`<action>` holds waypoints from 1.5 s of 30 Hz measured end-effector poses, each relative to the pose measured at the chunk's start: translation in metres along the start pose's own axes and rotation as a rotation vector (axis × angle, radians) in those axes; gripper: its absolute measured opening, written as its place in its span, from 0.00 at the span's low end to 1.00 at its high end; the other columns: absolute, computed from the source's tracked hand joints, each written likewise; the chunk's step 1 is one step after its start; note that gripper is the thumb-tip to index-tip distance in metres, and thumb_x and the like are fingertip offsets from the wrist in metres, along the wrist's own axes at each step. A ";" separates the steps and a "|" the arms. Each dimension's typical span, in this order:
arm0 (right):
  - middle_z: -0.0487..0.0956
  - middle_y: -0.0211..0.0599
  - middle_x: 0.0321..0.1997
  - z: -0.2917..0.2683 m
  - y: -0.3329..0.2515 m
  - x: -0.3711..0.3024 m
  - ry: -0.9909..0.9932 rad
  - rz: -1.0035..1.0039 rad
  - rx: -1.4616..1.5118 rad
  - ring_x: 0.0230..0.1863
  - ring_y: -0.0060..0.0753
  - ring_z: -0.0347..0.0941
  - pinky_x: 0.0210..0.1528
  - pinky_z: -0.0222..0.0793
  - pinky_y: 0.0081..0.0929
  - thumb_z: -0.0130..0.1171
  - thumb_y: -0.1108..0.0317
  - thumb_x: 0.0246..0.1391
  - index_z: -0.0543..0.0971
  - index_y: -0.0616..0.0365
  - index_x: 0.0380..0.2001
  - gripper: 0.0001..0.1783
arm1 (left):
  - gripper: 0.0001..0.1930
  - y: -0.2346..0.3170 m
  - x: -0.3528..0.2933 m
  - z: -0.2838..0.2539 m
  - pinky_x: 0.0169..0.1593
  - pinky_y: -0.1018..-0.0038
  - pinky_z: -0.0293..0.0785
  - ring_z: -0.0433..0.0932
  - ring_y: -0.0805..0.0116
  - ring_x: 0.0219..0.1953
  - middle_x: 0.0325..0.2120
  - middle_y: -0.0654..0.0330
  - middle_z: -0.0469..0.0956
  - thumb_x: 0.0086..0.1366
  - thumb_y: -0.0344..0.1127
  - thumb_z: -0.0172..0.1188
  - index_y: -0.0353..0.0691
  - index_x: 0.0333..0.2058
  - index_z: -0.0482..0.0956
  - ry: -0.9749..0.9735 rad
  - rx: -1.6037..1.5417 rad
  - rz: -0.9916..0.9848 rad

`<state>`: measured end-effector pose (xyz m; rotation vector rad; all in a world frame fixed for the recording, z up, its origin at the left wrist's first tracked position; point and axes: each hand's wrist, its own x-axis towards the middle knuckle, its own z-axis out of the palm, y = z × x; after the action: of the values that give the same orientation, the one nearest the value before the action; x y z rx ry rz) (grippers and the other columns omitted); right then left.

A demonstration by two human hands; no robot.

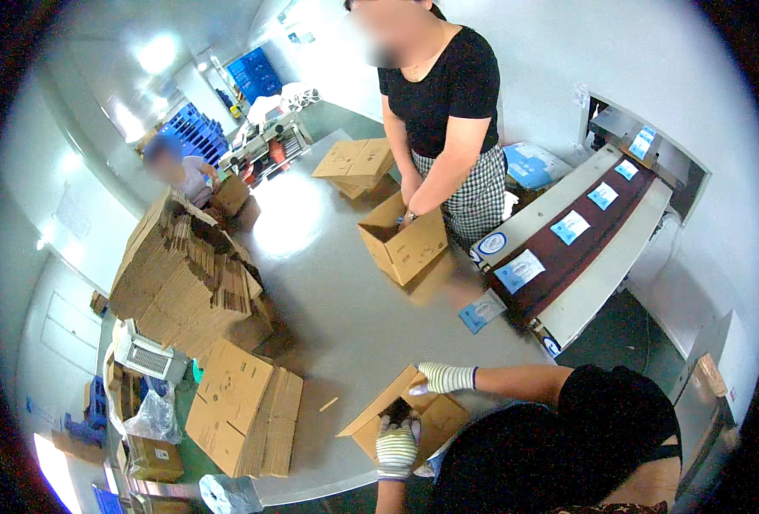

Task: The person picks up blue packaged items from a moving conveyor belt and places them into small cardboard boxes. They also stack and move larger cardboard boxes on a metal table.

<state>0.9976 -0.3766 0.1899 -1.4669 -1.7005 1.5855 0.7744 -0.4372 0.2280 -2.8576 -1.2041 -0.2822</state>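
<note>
Close to me, a brown cardboard box stands at the table's near edge, its top open and its inside dark. Both my hands wear striped white-and-yellow gloves. My left hand grips the box at its near-left side, with the fingertips reaching over into the opening. At the far corner, my right hand is closed on the upper edge, thumb toward the inside. What lies within the box is too dark to make out. A thin strip of cardboard rests on the table just left of it.
A bundle of flattened cartons stands to my left, a taller stack beyond. Across the grey table, a co-worker reaches into another open box. Blue-and-white packets lie along a conveyor belt; one packet sits at its end.
</note>
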 end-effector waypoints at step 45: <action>0.75 0.34 0.22 0.003 -0.047 -0.095 -0.027 -0.816 -0.911 0.32 0.40 0.70 0.38 0.62 0.40 0.53 0.43 0.47 0.75 0.53 0.19 0.23 | 0.06 0.056 -0.023 0.004 0.34 0.65 0.69 0.77 0.63 0.25 0.21 0.63 0.77 0.54 0.40 0.52 0.47 0.24 0.76 -0.320 0.139 -0.093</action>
<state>1.0114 -0.4508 0.2653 -0.7840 -2.7129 0.3910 0.7991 -0.4924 0.2226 -2.8023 -1.3448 0.2583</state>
